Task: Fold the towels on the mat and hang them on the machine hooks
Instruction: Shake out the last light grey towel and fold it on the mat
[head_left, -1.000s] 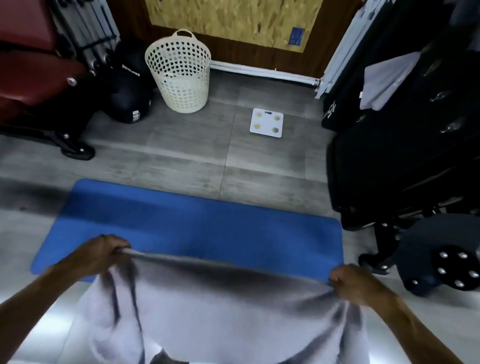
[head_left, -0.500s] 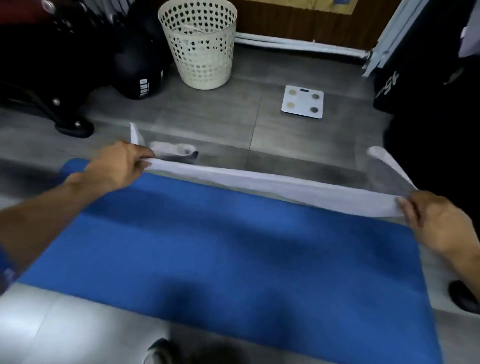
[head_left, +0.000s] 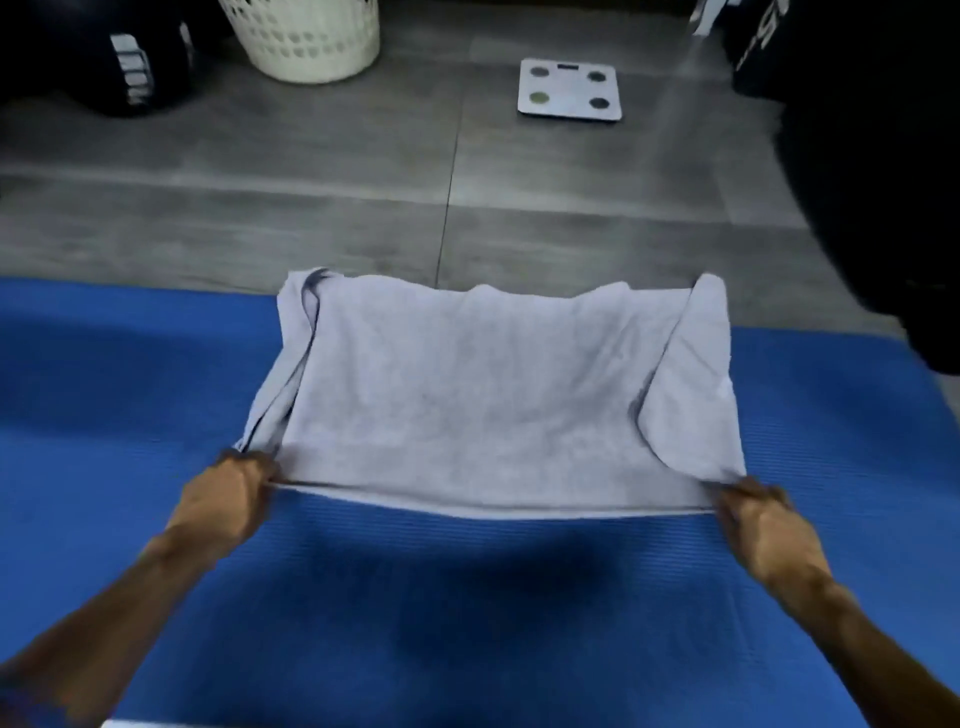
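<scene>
A pale grey towel (head_left: 483, 395) lies spread across the blue mat (head_left: 467, 597), its far edge reaching the mat's far border. Both side edges are curled over onto the cloth. My left hand (head_left: 226, 501) grips the near left corner. My right hand (head_left: 763, 525) pinches the near right corner. The near edge is stretched straight between the two hands, slightly off the mat.
Grey floor tiles lie beyond the mat. A white bathroom scale (head_left: 570, 89) sits on them at the back. A cream perforated basket (head_left: 306, 39) stands back left beside a black bag (head_left: 124, 57). Dark gym equipment (head_left: 872, 182) fills the right side.
The towel, held stretched in the air over the mat's far edge half a second ago, now lies flat on the mat. Both hands have drawn back toward me with its near corners.
</scene>
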